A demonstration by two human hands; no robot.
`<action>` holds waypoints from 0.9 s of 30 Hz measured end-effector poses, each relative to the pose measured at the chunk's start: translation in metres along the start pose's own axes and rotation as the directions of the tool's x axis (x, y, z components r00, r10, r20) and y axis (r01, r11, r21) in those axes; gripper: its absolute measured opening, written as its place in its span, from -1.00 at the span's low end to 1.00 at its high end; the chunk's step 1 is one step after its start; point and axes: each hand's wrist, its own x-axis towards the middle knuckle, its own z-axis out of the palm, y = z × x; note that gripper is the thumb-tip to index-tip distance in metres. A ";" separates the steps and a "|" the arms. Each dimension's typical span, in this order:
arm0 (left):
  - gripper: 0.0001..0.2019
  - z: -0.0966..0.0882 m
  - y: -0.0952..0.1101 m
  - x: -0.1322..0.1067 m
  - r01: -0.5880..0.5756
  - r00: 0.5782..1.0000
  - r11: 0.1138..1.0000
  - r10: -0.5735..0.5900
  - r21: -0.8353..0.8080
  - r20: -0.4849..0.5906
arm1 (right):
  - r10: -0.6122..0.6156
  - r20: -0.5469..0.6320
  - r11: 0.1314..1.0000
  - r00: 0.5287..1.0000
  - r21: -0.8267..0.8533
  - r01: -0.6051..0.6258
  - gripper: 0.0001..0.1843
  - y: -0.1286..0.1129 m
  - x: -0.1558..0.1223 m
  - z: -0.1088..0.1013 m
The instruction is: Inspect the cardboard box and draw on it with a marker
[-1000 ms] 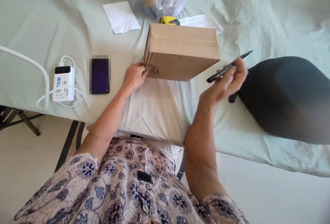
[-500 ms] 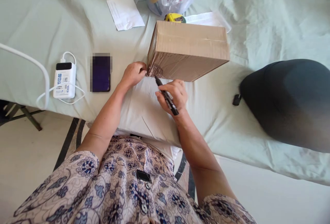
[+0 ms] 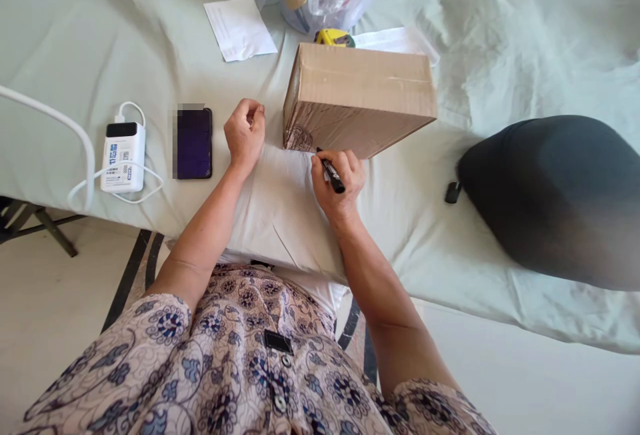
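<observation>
A brown cardboard box (image 3: pixel 367 78) stands on the cloth, and dark scribbled lines (image 3: pixel 301 136) mark the lower left corner of its near side. My right hand (image 3: pixel 345 191) is closed around a black marker (image 3: pixel 332 176), whose tip is close to the box's bottom edge. Left of the box, a little apart from it, my left hand (image 3: pixel 245 133) has its fingers curled in with the thumb against them. Whatever lies inside those fingers is hidden.
Behind the box are a yellow tape measure (image 3: pixel 334 37), a clear plastic basket (image 3: pixel 320 1) of mixed items and a paper sheet (image 3: pixel 240 29). A phone (image 3: pixel 195 143) and white power bank (image 3: pixel 123 157) lie left. A black cap (image 3: pixel 550 195) lies right.
My left hand has pulled away from the box's corner to the left. My right hand has shifted slightly right, and the marker now stands steeper beside the box's near edge.
</observation>
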 end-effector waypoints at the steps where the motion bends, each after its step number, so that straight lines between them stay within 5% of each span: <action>1: -0.85 0.000 0.001 0.000 -0.008 1.000 1.000 0.007 -0.017 -0.024 | 0.023 0.057 0.998 0.998 0.054 -0.026 -0.71 -0.002 0.000 0.001; 5: -0.83 -0.002 0.006 0.000 -0.050 0.996 0.996 0.044 -0.069 -0.081 | -0.090 0.330 0.940 0.939 0.340 -0.029 -0.71 -0.008 0.002 0.010; 8: -0.82 -0.007 0.012 0.000 -0.062 0.994 0.994 0.053 -0.086 -0.097 | -0.137 0.346 0.918 0.928 0.396 -0.012 -0.68 -0.011 0.005 0.014; 13: -0.84 -0.038 0.022 -0.003 -0.043 0.990 0.999 0.043 0.006 -0.131 | -0.070 0.102 0.942 0.992 0.335 0.032 -0.75 -0.008 0.004 0.002; 17: -0.87 -0.081 0.022 -0.008 0.022 0.990 0.962 0.018 0.271 -0.143 | 0.032 -0.109 0.967 0.994 0.255 -0.003 -0.68 0.004 0.000 -0.014; 19: -0.78 -0.099 0.021 -0.012 0.110 0.988 0.902 -0.054 0.417 -0.142 | 0.124 -0.223 0.964 0.967 0.257 -0.064 -0.60 0.016 0.002 -0.021; 22: -0.51 -0.113 0.023 -0.018 0.272 0.962 0.768 -0.231 0.580 -0.146 | 0.245 -0.467 0.963 0.849 0.215 -0.160 -0.54 0.039 0.012 -0.030; 27: -0.38 -0.119 0.028 -0.017 0.376 0.907 0.559 -0.385 0.739 -0.169 | 0.298 -0.327 0.952 0.897 0.031 -0.305 -0.46 0.082 0.028 -0.044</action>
